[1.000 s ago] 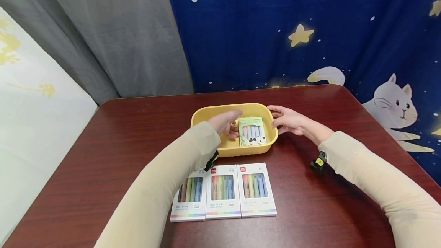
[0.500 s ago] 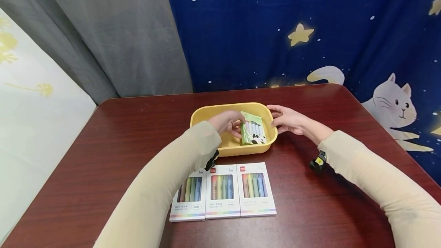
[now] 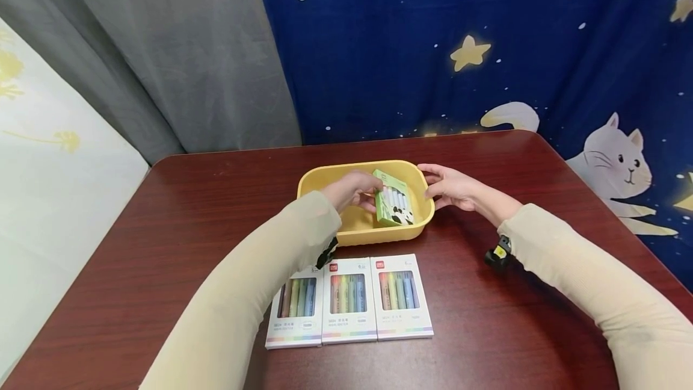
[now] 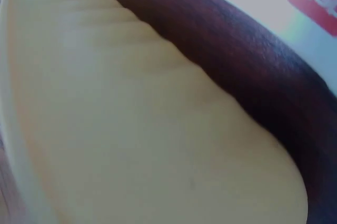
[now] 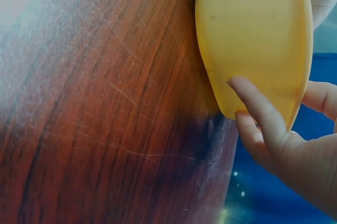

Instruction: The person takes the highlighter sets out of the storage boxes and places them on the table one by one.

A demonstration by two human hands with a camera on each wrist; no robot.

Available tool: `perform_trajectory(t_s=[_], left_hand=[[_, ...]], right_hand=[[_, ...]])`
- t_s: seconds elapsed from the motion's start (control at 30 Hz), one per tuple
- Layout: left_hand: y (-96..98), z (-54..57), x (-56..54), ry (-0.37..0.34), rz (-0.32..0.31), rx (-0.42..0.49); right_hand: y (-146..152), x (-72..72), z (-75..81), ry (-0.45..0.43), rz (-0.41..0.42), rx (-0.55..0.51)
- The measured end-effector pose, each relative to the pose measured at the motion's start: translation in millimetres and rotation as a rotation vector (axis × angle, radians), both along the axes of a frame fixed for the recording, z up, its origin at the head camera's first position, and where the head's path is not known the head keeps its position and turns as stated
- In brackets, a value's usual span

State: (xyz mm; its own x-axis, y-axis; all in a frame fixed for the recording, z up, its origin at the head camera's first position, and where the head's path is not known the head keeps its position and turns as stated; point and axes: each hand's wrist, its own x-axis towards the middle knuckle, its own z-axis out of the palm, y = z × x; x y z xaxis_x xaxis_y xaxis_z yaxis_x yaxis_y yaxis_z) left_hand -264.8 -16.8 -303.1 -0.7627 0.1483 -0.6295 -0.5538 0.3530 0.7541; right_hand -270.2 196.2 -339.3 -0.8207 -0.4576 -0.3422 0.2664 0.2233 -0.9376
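Note:
My left hand [image 3: 354, 188] reaches into a yellow plastic basket [image 3: 373, 236] and grips the left side of a green box of pens [image 3: 399, 202] with pandas on its front. The box stands tilted inside the basket, its left edge raised. My right hand [image 3: 456, 189] holds the basket's right end, with fingers along the outer wall and at the rim, as the right wrist view also shows. In the left wrist view the basket's outer wall [image 4: 137, 108] fills most of the picture and hides the left hand.
Three white boxes of highlighters, a left [image 3: 295, 318], a middle [image 3: 349, 306] and a right one [image 3: 402, 300], lie side by side in front of the basket on the dark red table [image 3: 216, 227]. Curtains [image 3: 379, 47] hang behind the table's far edge.
My left hand has taken hold of the panda box and tipped its left edge up from lying in the basket. My right hand has stayed at the basket's end.

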Motion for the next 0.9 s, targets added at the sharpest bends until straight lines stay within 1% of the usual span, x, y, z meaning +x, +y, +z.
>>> perform_trajectory(t_s=[0.1,0.17,0.2,0.23,0.4,0.57,0.67,0.77,0.9], left_hand=[[-7.8,4.5,-2.6,0.018,0.007,0.02],[-15.1,3.9,-8.8,0.033,0.017,0.047],[-19.2,8.0,-8.8,0.04,0.025,0.068],[-23.6,7.2,-12.4,0.05,0.033,0.087],[-45.6,23.3,-10.6,0.082,0.048,0.168],[-66.9,41.3,-2.6,0.076,0.044,0.247],[-80.5,51.0,3.6,0.067,0.029,0.271],[-96.1,56.0,8.8,0.071,0.003,0.29],[-120.0,56.1,15.7,0.095,-0.021,0.32]], right_hand=[[0,-0.3,0.0,-0.007,-0.004,-0.004],[0,-0.6,0.0,-0.01,-0.005,-0.006],[0,-0.8,0.0,-0.012,-0.005,-0.007],[0,-1.0,0.0,-0.014,-0.007,-0.009],[1,-1.8,-0.8,-0.019,-0.001,-0.018],[2,-2.0,-1.6,-0.016,0.004,-0.025],[2,-2.3,-2.3,-0.013,0.006,-0.027],[2,-2.4,-2.8,-0.014,0.007,-0.024],[2,-2.6,-3.5,-0.014,0.009,-0.019]])
